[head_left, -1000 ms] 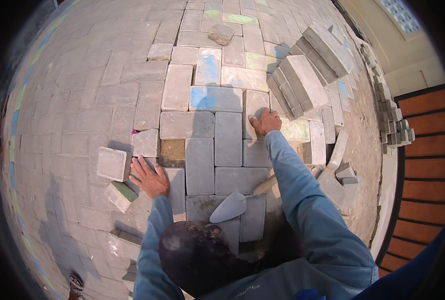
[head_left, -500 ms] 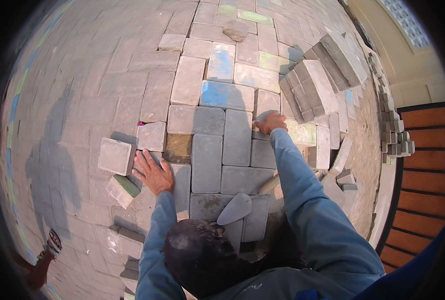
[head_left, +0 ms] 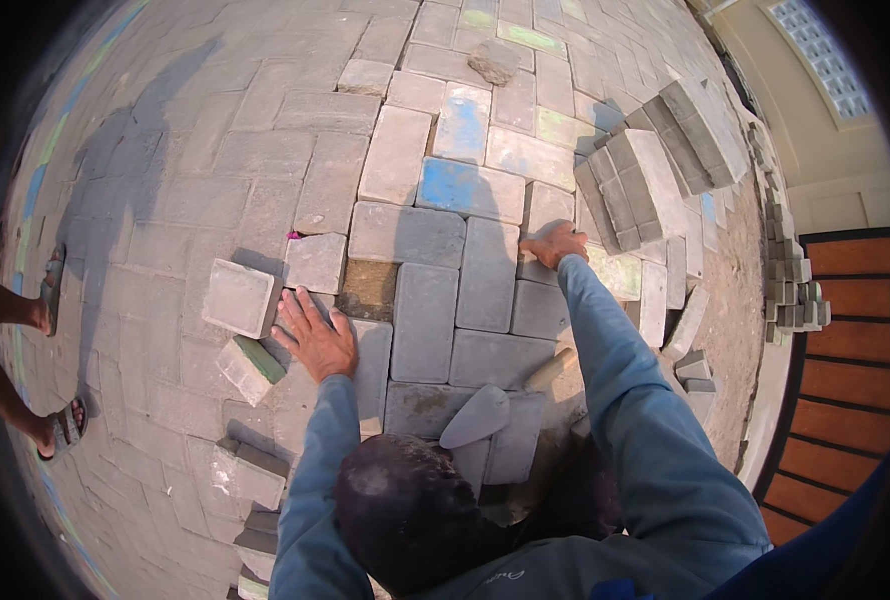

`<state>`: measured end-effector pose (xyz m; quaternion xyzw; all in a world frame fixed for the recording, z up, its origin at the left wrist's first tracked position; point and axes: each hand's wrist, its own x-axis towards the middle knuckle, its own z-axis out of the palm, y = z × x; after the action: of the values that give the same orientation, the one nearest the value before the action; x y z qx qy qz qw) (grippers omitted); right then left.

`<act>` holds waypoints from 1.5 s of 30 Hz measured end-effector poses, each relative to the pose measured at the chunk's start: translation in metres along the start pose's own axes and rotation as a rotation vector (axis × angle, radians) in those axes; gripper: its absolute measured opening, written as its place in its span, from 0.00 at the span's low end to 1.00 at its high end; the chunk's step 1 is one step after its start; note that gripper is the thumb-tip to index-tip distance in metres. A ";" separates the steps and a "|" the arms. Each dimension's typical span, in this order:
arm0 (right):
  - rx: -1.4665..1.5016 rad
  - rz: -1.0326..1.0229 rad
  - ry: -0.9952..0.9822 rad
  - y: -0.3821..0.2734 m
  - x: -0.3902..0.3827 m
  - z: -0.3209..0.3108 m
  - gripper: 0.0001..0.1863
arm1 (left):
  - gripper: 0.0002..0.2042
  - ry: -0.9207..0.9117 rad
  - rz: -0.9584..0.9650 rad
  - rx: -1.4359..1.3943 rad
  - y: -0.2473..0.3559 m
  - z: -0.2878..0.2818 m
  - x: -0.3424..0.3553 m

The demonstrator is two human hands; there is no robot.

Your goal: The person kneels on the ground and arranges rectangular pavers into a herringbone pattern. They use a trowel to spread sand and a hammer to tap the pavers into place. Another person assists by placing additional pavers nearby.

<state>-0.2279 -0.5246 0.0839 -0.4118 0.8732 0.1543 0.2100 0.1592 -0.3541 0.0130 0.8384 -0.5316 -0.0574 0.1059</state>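
Observation:
My left hand [head_left: 317, 335] lies flat on grey paving blocks with fingers spread, next to a sandy gap [head_left: 369, 290] in the paving. A loose square block [head_left: 238, 298] and a block with a green side [head_left: 251, 368] sit just left of its fingers. My right hand [head_left: 557, 245] rests on a paver [head_left: 548, 205] farther right, its fingers bent and pressed together; what lies under them is hidden. Between my arms are set grey pavers [head_left: 423, 322], a pale pointed trowel blade [head_left: 475, 416] and a light wooden handle [head_left: 552, 369]. My knee [head_left: 405, 500] shows below.
Stacked pavers [head_left: 637, 190] stand at the right, with more blocks [head_left: 793, 270] along the wall beside an orange slatted panel [head_left: 850, 350]. A stone lump [head_left: 494, 62] lies at the far side. Another person's sandalled feet [head_left: 65, 428] are at the left. Loose blocks [head_left: 255, 475] lie lower left.
Both hands stay on the same spots while the view shifts slightly. The other person's feet have come farther into view at the left, and their shadow has moved up.

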 end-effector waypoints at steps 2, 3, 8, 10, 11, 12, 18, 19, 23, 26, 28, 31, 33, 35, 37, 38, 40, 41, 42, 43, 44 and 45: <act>-0.026 -0.002 -0.003 0.002 0.001 0.002 0.72 | 0.36 0.034 0.013 0.020 -0.002 0.002 -0.001; -0.034 -0.015 0.016 0.002 0.002 0.004 0.70 | 0.36 0.051 0.020 0.029 -0.002 0.003 -0.001; -0.107 -0.334 -0.093 0.004 0.022 -0.018 0.54 | 0.36 0.024 -0.002 0.031 -0.006 0.000 0.000; -0.046 -0.435 0.260 -0.009 0.024 -0.022 0.37 | 0.36 0.029 0.003 0.033 -0.009 -0.001 -0.002; 0.046 -0.540 0.367 -0.008 0.043 -0.023 0.34 | 0.36 0.023 0.013 0.014 -0.003 0.001 -0.001; 0.138 -0.646 0.475 -0.004 0.059 -0.022 0.32 | 0.35 0.017 0.023 -0.003 0.003 0.003 -0.001; 0.055 -0.652 0.786 -0.017 0.065 0.030 0.27 | 0.35 0.038 0.030 0.008 0.002 0.002 -0.001; 0.054 -0.649 0.764 -0.017 0.058 0.027 0.27 | 0.35 0.032 0.022 0.016 -0.001 0.001 -0.001; -0.023 -0.642 0.691 -0.026 0.054 0.014 0.25 | 0.35 0.017 0.005 0.029 -0.004 0.001 -0.001; -0.062 -0.649 0.622 -0.027 0.054 -0.004 0.26 | 0.36 0.026 0.017 0.022 -0.003 0.002 -0.001; -0.090 -0.641 0.581 -0.030 0.054 -0.015 0.27 | 0.36 0.031 0.020 0.021 -0.003 0.001 -0.001; -0.149 -0.615 0.519 -0.039 0.053 -0.026 0.29 | 0.36 0.025 0.010 0.025 -0.003 0.000 -0.001; -0.189 -0.618 0.505 -0.043 0.056 -0.030 0.31 | 0.36 0.019 0.004 0.025 -0.002 -0.001 -0.001; -0.150 -0.637 0.459 -0.042 0.069 -0.030 0.32 | 0.36 0.004 -0.002 0.026 -0.001 0.000 -0.001; -0.131 -0.645 0.450 -0.041 0.075 -0.026 0.32 | 0.36 0.000 -0.003 0.020 0.000 0.000 0.000; -0.133 -0.643 0.464 -0.041 0.076 -0.023 0.32 | 0.36 0.005 0.000 0.012 0.000 0.000 0.000; -0.143 -0.654 0.460 -0.041 0.077 -0.022 0.31 | 0.36 0.013 0.008 0.010 -0.001 -0.001 0.000; -0.153 -0.667 0.441 -0.040 0.079 -0.027 0.30 | 0.36 0.017 0.013 0.016 -0.002 0.000 0.000; -0.162 -0.680 0.423 -0.040 0.080 -0.029 0.30 | 0.36 0.020 0.019 0.022 -0.003 0.000 0.000; -0.160 -0.665 0.420 -0.044 0.077 -0.030 0.30 | 0.36 0.017 0.015 0.023 -0.004 0.001 -0.001; -0.192 -0.649 0.421 -0.046 0.074 -0.031 0.31 | 0.36 0.014 0.012 0.023 -0.005 0.001 -0.001; -0.225 -0.634 0.422 -0.045 0.069 -0.031 0.31 | 0.36 0.011 0.008 0.024 -0.006 0.001 -0.001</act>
<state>-0.2394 -0.6113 0.0725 -0.7039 0.7046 0.0884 0.0170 0.1642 -0.3506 0.0107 0.8378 -0.5350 -0.0459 0.0990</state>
